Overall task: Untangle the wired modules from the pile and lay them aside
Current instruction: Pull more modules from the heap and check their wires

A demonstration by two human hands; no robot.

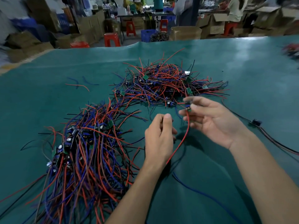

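A green mat (210,65) covers the desk and shines under overhead light. Beyond its far edge stand red plastic stools (112,39), a blue crate (147,35) and stacked cardboard boxes (90,28). A dark work table (145,14) sits farther back, with people standing among open cartons (216,23).

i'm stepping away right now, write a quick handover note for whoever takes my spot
Right hand pinches one module just off the far pile; its red wire hangs toward you.
Left hand is curled, apparently around that module's wires.
Done: a big batch lies at near left on the green mat.
Left: free this module, lay it aside, then work through the far pile.
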